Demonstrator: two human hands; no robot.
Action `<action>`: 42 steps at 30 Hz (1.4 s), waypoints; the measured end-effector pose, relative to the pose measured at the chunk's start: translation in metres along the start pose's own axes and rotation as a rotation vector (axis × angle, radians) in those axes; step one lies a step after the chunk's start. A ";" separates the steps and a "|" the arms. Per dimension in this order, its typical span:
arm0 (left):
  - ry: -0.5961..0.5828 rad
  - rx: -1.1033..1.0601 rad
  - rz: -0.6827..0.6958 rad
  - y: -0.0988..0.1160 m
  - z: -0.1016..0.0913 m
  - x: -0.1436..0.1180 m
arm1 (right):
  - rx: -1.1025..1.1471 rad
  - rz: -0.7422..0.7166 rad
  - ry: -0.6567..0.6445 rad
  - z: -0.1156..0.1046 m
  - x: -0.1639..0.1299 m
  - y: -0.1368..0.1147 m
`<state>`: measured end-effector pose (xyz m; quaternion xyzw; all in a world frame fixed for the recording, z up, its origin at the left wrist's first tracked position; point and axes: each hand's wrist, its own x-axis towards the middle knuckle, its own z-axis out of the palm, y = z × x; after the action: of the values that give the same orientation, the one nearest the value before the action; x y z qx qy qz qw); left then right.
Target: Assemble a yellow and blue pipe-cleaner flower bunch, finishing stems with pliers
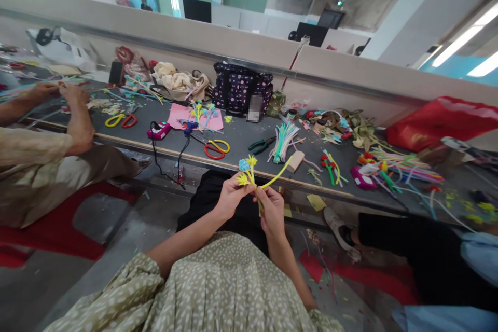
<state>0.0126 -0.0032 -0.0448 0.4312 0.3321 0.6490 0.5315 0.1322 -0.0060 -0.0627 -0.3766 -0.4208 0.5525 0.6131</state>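
Observation:
Above my lap, my left hand (232, 194) pinches a small bunch of pipe-cleaner flowers (249, 169), with yellow spiky blooms and one round light-blue bloom. Close beside it, my right hand (271, 207) has its fingers closed at the base of the bunch, on a yellow pipe cleaner (278, 175). That pipe cleaner curves up and to the right towards the table edge. My fingers hide where it meets the other stems.
On the dark table (187, 158) lie red-and-yellow scissors (217, 149), pliers (261, 144), a bundle of pipe cleaners (283, 142), a glue gun (190, 127) with a cord and a patterned bag (241, 88). A co-worker's hands (62, 93) work at left; another person sits at right.

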 end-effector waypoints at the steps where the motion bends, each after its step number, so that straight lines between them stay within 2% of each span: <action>1: -0.014 -0.005 -0.005 0.001 0.000 0.000 | 0.051 0.048 -0.025 0.000 0.000 -0.001; 4: -0.059 -0.029 -0.030 0.003 -0.001 -0.001 | 0.164 0.170 -0.100 0.001 -0.001 -0.002; 6: -0.073 -0.031 -0.042 0.003 -0.002 -0.001 | 0.193 0.188 -0.123 0.003 -0.002 -0.002; 9: -0.048 -0.034 -0.077 0.002 -0.001 -0.001 | 0.105 0.059 -0.067 0.005 -0.003 -0.002; 13: 0.030 -0.089 -0.134 -0.004 0.001 0.000 | -0.183 -0.196 0.068 0.008 -0.006 -0.002; 17: 0.061 -0.107 -0.148 -0.006 0.003 0.002 | -0.326 -0.317 0.105 0.008 -0.009 -0.001; 19: 0.063 -0.104 -0.152 -0.005 0.003 0.002 | -0.285 -0.280 0.086 0.007 -0.009 0.001; 24: 0.049 -0.139 -0.183 -0.006 0.001 0.002 | -0.025 -0.022 0.006 0.005 -0.003 0.008; 32: -0.040 -0.204 -0.292 -0.009 -0.003 0.002 | 0.122 0.147 -0.095 0.003 -0.001 0.004; 35: -0.090 -0.230 -0.333 -0.011 -0.004 0.002 | 0.128 0.150 -0.111 0.003 -0.003 0.003; 42: -0.010 -0.304 -0.327 -0.016 -0.003 0.002 | 0.007 -0.041 0.048 0.007 -0.003 0.008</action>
<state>0.0159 0.0027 -0.0597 0.2895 0.2936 0.5946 0.6902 0.1227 -0.0084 -0.0676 -0.3789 -0.4118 0.5322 0.6353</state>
